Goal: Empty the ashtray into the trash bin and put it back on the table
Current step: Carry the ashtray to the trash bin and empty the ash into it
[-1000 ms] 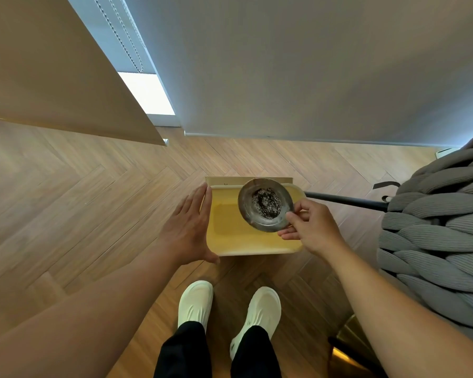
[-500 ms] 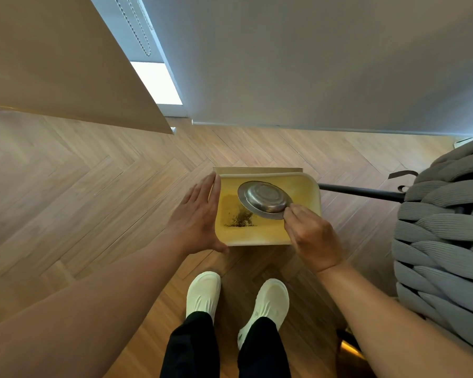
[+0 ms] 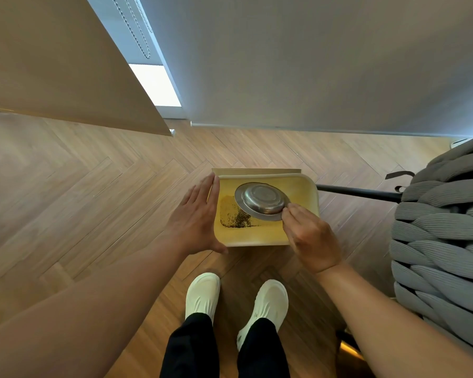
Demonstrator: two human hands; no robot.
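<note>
A round metal ashtray (image 3: 261,199) hangs upside down over the open yellow trash bin (image 3: 307,196), its underside facing me. My right hand (image 3: 310,237) pinches its near rim between thumb and fingers. Dark ash (image 3: 236,218) lies in a heap on the bin's bottom, left of the ashtray. My left hand (image 3: 195,221) rests flat against the bin's left wall, fingers straight and together, holding nothing.
The bin stands on a herringbone wood floor in front of my white shoes (image 3: 202,294). A chunky grey knitted throw (image 3: 443,241) fills the right. A black rod (image 3: 358,191) runs from the bin's right side. A wooden panel (image 3: 52,64) overhangs at upper left.
My right hand has turned the ashtray from face up to upside down over the bin, and the ash has fallen onto the bin's bottom. My left hand stays at the bin's side.
</note>
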